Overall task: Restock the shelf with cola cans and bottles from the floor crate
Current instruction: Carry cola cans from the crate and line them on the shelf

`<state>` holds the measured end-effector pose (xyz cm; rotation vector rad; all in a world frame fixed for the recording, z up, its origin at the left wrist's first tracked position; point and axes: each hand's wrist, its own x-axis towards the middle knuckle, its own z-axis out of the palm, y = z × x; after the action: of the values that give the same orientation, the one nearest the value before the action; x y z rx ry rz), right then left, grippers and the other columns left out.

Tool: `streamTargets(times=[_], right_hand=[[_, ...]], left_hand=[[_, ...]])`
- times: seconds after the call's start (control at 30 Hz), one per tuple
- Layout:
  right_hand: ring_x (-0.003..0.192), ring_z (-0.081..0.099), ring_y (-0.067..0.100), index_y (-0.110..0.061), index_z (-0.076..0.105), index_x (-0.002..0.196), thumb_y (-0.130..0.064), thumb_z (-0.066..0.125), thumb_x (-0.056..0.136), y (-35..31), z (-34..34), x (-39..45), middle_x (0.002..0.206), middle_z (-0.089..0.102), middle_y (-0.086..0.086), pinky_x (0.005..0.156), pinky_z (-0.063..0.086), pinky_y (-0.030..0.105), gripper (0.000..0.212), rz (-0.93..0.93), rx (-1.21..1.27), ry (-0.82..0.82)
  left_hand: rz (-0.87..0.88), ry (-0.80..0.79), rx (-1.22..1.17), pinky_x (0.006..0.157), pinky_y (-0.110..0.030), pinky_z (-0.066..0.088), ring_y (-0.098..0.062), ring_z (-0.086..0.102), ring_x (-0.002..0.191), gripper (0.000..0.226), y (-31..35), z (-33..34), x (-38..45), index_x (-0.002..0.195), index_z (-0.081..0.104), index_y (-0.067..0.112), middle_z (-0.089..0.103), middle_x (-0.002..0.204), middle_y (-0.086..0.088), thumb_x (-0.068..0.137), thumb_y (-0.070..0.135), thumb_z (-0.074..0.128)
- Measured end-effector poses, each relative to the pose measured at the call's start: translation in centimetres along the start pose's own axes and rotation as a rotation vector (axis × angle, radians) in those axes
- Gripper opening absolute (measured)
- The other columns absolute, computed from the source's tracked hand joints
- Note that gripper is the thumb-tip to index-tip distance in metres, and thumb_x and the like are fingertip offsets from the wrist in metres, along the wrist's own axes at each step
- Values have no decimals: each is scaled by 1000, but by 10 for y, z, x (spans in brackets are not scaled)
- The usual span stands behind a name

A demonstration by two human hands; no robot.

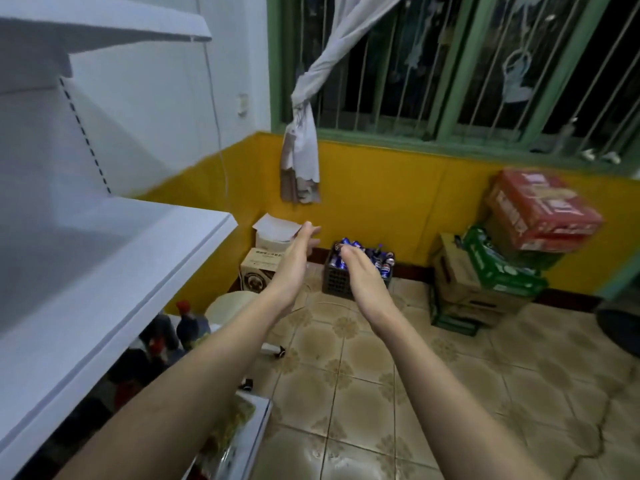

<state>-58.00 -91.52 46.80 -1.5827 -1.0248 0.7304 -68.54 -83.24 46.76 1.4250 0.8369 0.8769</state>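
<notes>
A dark plastic crate (pixel 337 283) stands on the tiled floor against the yellow wall, filled with several blue cola cans (pixel 383 266) and a bottle top. Both my arms stretch forward toward it. My left hand (pixel 298 252) is held out flat with fingers apart and holds nothing; it hangs left of the crate. My right hand (pixel 360 270) is also empty with loose fingers, and it covers part of the crate's top. The white shelf (pixel 114 271) is on my left, with its board bare. Dark bottles (pixel 188 323) stand on a lower level below it.
Stacked drink cartons (pixel 512 251), red, green and brown, sit at the right by the wall. Small cardboard boxes (pixel 265 261) and a pale round lid (pixel 232 304) lie left of the crate. A knotted curtain (pixel 301 143) hangs from the barred window.
</notes>
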Motion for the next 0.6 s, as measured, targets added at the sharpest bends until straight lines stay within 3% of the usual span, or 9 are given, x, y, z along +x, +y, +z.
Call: streamTargets(times=[0.13, 0.2, 0.3, 0.4, 0.53, 0.6], right_hand=[[114, 48, -1, -31, 53, 132, -47, 37, 106, 32, -5, 47, 125, 53, -20, 90, 33, 20, 35, 107, 25, 67], [119, 48, 2, -29, 55, 134, -47, 37, 105, 49, -10, 69, 129, 54, -19, 94, 34, 23, 39, 147, 32, 97], [120, 50, 5, -31, 56, 134, -49, 36, 104, 69, -20, 110, 129, 58, -14, 95, 37, 28, 40, 184, 36, 127], [110, 50, -4, -32, 58, 130, -47, 37, 105, 90, -36, 158, 121, 59, -17, 85, 38, 20, 35, 211, 72, 139], [118, 52, 4, -31, 58, 132, -51, 37, 104, 129, -66, 231, 126, 60, -12, 89, 40, 23, 40, 221, 92, 160], [116, 51, 3, -30, 57, 131, -49, 36, 105, 141, -79, 259, 126, 59, -14, 84, 38, 18, 39, 239, 99, 160]], left_hand=[[-39, -64, -13, 106, -35, 31, -12, 47, 124, 48, -19, 15, 61, 134, 54, 32, 56, 132, 2, 104, 55, 23], [-75, -95, -4, 107, -37, 30, -10, 46, 122, 52, -30, 25, 85, 137, 53, 28, 56, 130, 2, 105, 54, 22], [-135, -135, -4, 110, -37, 26, -11, 43, 128, 53, -51, 44, 127, 141, 50, 26, 53, 142, -2, 105, 54, 23], [-198, -160, 3, 112, -39, 26, -10, 43, 128, 52, -68, 67, 176, 141, 50, 26, 52, 144, -2, 105, 53, 25], [-218, -171, 43, 95, -33, 37, -1, 53, 106, 47, -89, 105, 249, 134, 54, 30, 61, 119, 9, 105, 53, 24], [-228, -184, 78, 101, -39, 35, -11, 52, 119, 48, -97, 119, 279, 133, 55, 33, 60, 130, 2, 104, 57, 25]])
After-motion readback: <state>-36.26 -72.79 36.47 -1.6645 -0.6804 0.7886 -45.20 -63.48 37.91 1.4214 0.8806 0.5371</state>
